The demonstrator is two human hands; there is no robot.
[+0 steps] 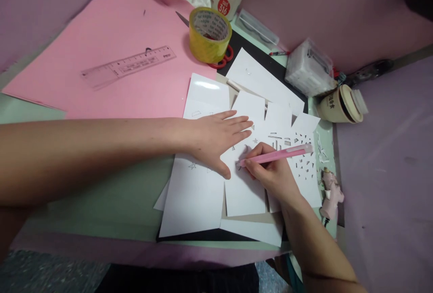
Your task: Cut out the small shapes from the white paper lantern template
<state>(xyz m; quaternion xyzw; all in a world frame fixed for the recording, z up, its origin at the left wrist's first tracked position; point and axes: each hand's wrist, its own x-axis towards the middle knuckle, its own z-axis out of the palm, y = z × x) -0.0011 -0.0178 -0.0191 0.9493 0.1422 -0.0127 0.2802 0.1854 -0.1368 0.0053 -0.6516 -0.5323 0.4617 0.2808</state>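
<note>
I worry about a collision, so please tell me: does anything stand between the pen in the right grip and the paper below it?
Nothing visible does: the pink pen, held in the right grip, has its tip at the white paper. The left grip lies flat and open beside it.

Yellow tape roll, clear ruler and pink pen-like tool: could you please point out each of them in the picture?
Yellow tape roll (205,51): head view, outer side wall.
Clear ruler (128,67): head view, middle of its face.
Pink pen-like tool (279,154): head view, middle of its barrel.
</note>
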